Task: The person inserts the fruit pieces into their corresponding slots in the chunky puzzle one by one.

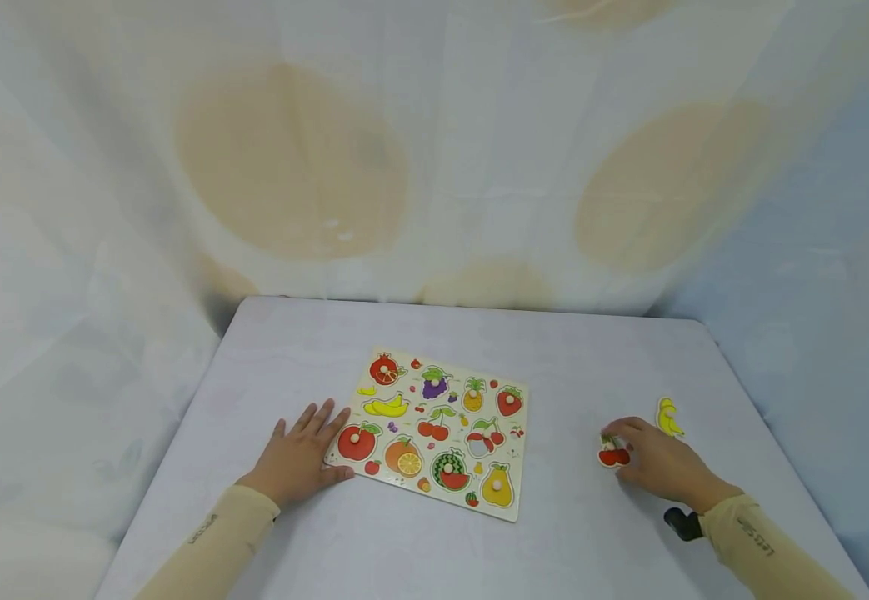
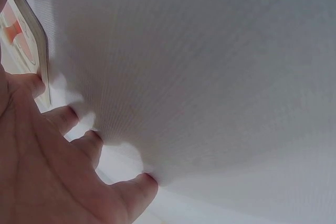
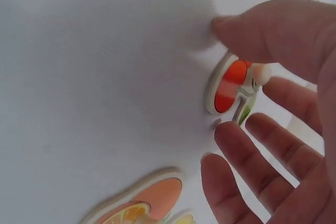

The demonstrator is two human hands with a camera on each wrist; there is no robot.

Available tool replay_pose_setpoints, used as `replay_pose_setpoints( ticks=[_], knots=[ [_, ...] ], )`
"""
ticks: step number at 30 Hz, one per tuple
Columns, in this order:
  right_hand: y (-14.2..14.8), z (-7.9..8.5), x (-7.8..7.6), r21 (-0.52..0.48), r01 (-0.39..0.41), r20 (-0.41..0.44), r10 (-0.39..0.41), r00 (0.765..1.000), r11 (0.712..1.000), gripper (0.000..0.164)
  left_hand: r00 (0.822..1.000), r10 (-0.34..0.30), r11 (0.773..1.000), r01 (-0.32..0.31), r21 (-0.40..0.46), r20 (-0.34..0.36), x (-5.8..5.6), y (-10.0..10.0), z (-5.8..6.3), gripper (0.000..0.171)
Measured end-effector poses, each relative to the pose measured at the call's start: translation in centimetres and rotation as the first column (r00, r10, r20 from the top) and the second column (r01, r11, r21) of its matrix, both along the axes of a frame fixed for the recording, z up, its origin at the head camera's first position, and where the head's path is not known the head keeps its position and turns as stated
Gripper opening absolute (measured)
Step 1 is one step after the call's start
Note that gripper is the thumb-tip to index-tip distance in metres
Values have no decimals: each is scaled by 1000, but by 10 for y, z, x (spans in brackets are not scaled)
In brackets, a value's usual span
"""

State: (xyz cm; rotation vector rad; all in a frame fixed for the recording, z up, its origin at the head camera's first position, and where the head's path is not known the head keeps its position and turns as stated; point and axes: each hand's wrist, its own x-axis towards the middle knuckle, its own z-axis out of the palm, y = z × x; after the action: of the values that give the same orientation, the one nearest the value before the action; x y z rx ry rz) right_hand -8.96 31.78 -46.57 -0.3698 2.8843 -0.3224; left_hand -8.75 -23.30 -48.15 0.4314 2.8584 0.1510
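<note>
A wooden fruit puzzle board (image 1: 422, 423) lies on the table with fruit pictures, several bearing small knobs. My left hand (image 1: 301, 454) rests flat at its left edge, fingers spread. In the left wrist view, one fingertip (image 2: 35, 85) meets the board's side (image 2: 41, 51) while other fingertips press on the cloth. To the right of the board, my right hand (image 1: 662, 462) hovers over a cherry puzzle piece (image 1: 613, 455). The right wrist view shows the thumb and fingers spread around this cherry piece (image 3: 231, 86), the index fingertip near its knob (image 3: 261, 73), without a grip.
A banana piece (image 1: 667, 417) lies just behind the right hand. An orange piece (image 3: 163, 192) sits near the right fingers in the right wrist view, hidden in the head view. A black device (image 1: 681, 524) is at the right wrist. Curtains enclose the white table (image 1: 569, 358).
</note>
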Motion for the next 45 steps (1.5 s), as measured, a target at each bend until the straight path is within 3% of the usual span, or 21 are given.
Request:
replay_pose_setpoints(
  ticks=[4,14,28,39,45],
  knots=[
    [2,1,-1,10,-47,-23,47,999,999,47,1000,-2,1000,2,3,-3,0,0,-1,98],
    [5,-3,-3,-9,-72,-39,72,997,997,41,1000,-2,1000,2,11,-15,0,0,1,98],
    [6,-9,-6,21,-83,-158,85,984,996,44,1000,4,1000,-4,2,-12,0,0,-3,99],
    [-29,6,-13,-2,-48,-239,46,970,999,41,1000,-2,1000,2,3,-22,1,-2,-5,99],
    [-58,10,-23,21,-25,-206,29,978,999,42,1000,0,1000,0,6,-12,0,-1,-2,98]
  ],
)
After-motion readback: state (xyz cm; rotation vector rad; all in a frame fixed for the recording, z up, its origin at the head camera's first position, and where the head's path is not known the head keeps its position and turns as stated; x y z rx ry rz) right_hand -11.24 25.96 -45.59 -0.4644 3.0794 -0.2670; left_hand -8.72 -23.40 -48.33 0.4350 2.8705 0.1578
